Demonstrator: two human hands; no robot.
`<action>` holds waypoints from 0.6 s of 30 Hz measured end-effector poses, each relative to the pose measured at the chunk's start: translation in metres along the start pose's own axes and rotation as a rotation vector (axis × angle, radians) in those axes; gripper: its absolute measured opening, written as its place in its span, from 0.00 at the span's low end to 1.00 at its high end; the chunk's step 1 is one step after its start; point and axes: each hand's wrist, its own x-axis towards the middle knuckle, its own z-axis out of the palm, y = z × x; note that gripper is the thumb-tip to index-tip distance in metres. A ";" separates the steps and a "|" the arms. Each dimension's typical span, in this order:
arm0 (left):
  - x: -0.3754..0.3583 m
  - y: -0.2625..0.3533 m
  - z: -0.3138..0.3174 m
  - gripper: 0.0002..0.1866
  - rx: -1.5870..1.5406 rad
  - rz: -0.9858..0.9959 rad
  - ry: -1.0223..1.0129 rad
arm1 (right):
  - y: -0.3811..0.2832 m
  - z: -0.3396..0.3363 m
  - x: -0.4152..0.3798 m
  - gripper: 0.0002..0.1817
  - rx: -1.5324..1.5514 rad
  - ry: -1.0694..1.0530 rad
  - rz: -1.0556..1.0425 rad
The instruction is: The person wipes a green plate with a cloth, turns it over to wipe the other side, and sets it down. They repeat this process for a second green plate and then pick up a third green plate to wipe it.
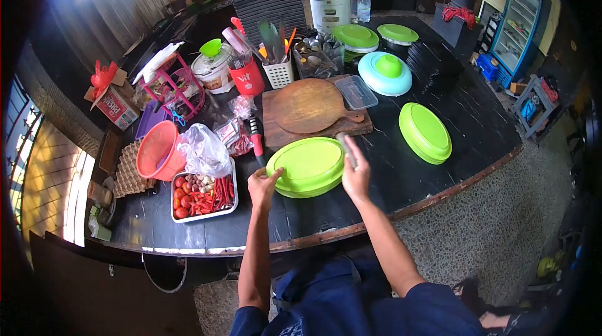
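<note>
A lime-green oval container (307, 163), its lid on top, sits near the front of the black table. At its left end, my left hand (262, 186) is closed on the rim, thumb over the edge and the other fingers largely hidden. My right hand (356, 176) is by the container's right end, closed around a slim grey oblong thing (346, 150) whose kind I cannot tell. Behind the container, a round wooden board (310, 105) with a handle rests on a thicker rectangular cutting board (276, 129). A red-handled tool (256, 138) lies just left of these boards.
To the left, a white tray (204, 215) holds tomatoes, chillies and garlic, beside an orange basket (157, 151). Another lime-green oval container (425, 133) stands at the right. Farther back are a clear plastic lid (357, 92), a pale-blue dish (384, 84) and a white utensil holder (279, 75).
</note>
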 end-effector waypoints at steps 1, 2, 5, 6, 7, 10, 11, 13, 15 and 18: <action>0.001 -0.002 0.000 0.23 0.038 0.005 -0.002 | 0.004 0.007 -0.004 0.30 -0.145 -0.029 -0.094; 0.001 -0.004 0.001 0.23 0.038 0.004 0.002 | 0.007 0.013 -0.010 0.30 -0.290 -0.057 -0.189; 0.002 -0.014 0.004 0.25 0.183 0.073 0.093 | 0.009 0.013 -0.019 0.33 -0.445 -0.135 -0.271; 0.002 -0.014 0.004 0.25 0.183 0.071 0.093 | 0.010 0.012 -0.020 0.33 -0.495 -0.164 -0.290; 0.001 -0.014 0.003 0.27 0.203 0.070 0.110 | 0.011 0.011 -0.020 0.33 -0.502 -0.183 -0.298; -0.007 -0.006 0.003 0.31 0.279 0.055 0.147 | 0.011 0.008 -0.021 0.32 -0.509 -0.203 -0.304; -0.010 -0.002 0.003 0.34 0.334 0.046 0.177 | 0.010 0.008 -0.021 0.31 -0.500 -0.198 -0.304; -0.021 0.017 0.001 0.33 0.382 0.115 0.168 | 0.009 0.008 -0.022 0.32 -0.500 -0.188 -0.304; -0.025 0.020 0.005 0.29 0.436 0.234 0.197 | 0.007 0.010 -0.025 0.32 -0.496 -0.187 -0.307; -0.018 0.011 0.007 0.28 0.337 0.223 0.238 | 0.006 0.010 -0.025 0.32 -0.482 -0.176 -0.291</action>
